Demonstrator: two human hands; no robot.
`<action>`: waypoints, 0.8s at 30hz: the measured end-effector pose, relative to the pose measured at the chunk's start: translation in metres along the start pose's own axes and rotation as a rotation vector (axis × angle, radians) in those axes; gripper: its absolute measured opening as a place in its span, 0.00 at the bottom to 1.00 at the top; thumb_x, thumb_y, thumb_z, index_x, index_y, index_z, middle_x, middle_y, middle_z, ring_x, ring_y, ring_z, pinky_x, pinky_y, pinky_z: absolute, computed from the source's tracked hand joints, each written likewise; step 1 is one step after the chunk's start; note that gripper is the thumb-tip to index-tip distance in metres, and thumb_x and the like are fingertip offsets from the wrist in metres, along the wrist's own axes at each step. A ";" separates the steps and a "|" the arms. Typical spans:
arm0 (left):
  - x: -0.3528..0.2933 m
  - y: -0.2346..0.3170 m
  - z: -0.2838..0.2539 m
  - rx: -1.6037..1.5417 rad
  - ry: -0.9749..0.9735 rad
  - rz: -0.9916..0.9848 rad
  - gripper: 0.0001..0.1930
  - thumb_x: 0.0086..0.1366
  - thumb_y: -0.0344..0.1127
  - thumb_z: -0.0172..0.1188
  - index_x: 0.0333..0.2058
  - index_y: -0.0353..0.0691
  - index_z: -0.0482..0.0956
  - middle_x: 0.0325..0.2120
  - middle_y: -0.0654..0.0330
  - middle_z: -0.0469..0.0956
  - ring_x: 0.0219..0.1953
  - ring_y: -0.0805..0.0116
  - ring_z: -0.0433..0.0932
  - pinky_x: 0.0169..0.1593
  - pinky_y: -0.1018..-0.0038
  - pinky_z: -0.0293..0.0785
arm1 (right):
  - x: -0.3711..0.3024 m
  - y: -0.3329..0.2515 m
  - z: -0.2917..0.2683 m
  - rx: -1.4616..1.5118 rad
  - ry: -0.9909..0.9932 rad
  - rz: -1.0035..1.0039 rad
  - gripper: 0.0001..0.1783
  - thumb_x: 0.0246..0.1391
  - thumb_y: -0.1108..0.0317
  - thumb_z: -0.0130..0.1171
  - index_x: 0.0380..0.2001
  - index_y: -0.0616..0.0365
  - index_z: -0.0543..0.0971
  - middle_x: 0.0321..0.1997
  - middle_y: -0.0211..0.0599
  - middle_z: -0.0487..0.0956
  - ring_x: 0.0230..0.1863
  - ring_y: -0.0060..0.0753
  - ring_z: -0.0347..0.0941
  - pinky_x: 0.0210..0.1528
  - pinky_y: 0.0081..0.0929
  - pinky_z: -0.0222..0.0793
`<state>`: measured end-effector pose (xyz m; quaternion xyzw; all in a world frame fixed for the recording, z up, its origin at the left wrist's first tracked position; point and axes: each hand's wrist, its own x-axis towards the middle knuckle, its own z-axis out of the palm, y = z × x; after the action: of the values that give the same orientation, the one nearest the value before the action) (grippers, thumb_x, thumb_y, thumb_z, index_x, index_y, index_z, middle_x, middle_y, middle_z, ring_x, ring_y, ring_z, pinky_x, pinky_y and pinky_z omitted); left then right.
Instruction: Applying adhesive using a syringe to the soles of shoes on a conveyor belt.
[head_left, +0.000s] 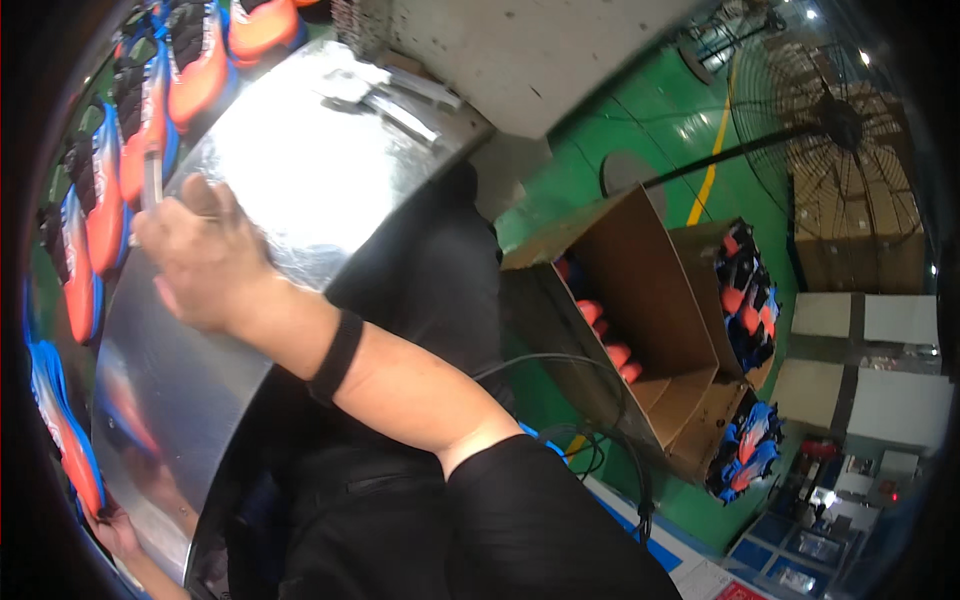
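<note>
My right hand, with a black band on the wrist, reaches over a shiny metal worktop. Its fingers are closed round a slim, pale stick-like tool that points up; blur hides what kind it is. At the lower left rim, my left hand grips the toe end of an orange, blue and black sports shoe. More shoes of the same colours, one an orange-toed shoe, stand in a row along the worktop's far left side, close to my right hand.
Metal tool-like pieces lie on the worktop near a grey machine body. To the right, a cardboard box holds orange shoes, and more boxes stand beyond it. A large black floor fan and loose cables are there too.
</note>
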<state>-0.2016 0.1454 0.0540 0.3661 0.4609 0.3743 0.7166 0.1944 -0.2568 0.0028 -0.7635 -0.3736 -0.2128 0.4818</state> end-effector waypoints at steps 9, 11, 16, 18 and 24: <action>0.083 -0.006 -0.015 -0.064 -0.163 -0.187 0.26 0.66 0.33 0.56 0.59 0.28 0.62 0.59 0.45 0.65 0.60 0.50 0.66 0.64 0.58 0.65 | 0.046 -0.014 -0.031 0.128 -0.051 -0.025 0.19 0.34 0.62 0.64 0.34 0.55 0.78 0.33 0.43 0.77 0.45 0.48 0.68 0.51 0.44 0.59; 0.086 -0.013 -0.017 -0.070 -0.157 -0.191 0.27 0.65 0.34 0.56 0.59 0.28 0.62 0.59 0.45 0.65 0.60 0.51 0.66 0.64 0.58 0.65 | 0.079 -0.013 -0.041 0.046 -0.257 -0.114 0.17 0.38 0.61 0.61 0.34 0.56 0.79 0.32 0.43 0.78 0.44 0.44 0.72 0.55 0.45 0.54; 0.080 -0.026 -0.010 -0.094 -0.159 -0.190 0.27 0.65 0.34 0.56 0.60 0.29 0.63 0.59 0.46 0.66 0.60 0.52 0.67 0.64 0.59 0.66 | 0.080 0.020 -0.118 0.050 -0.558 -0.102 0.19 0.38 0.64 0.62 0.37 0.58 0.78 0.35 0.44 0.77 0.46 0.44 0.72 0.56 0.43 0.56; 0.075 -0.032 -0.007 -0.103 -0.154 -0.187 0.27 0.65 0.35 0.57 0.60 0.30 0.63 0.59 0.46 0.66 0.59 0.52 0.67 0.64 0.59 0.66 | 0.072 0.031 -0.163 0.027 -0.593 -0.019 0.20 0.38 0.65 0.63 0.38 0.59 0.77 0.37 0.44 0.77 0.46 0.43 0.72 0.56 0.43 0.56; 0.067 -0.043 -0.005 -0.113 -0.141 -0.203 0.27 0.64 0.35 0.57 0.60 0.31 0.63 0.59 0.47 0.67 0.59 0.53 0.68 0.63 0.59 0.66 | 0.063 0.041 -0.251 -0.088 -0.566 0.240 0.24 0.38 0.68 0.65 0.42 0.62 0.75 0.41 0.44 0.76 0.49 0.43 0.71 0.57 0.41 0.58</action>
<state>-0.1783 0.1859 -0.0108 0.3020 0.4223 0.2986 0.8008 0.2752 -0.4689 0.1342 -0.8512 -0.3906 0.0507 0.3467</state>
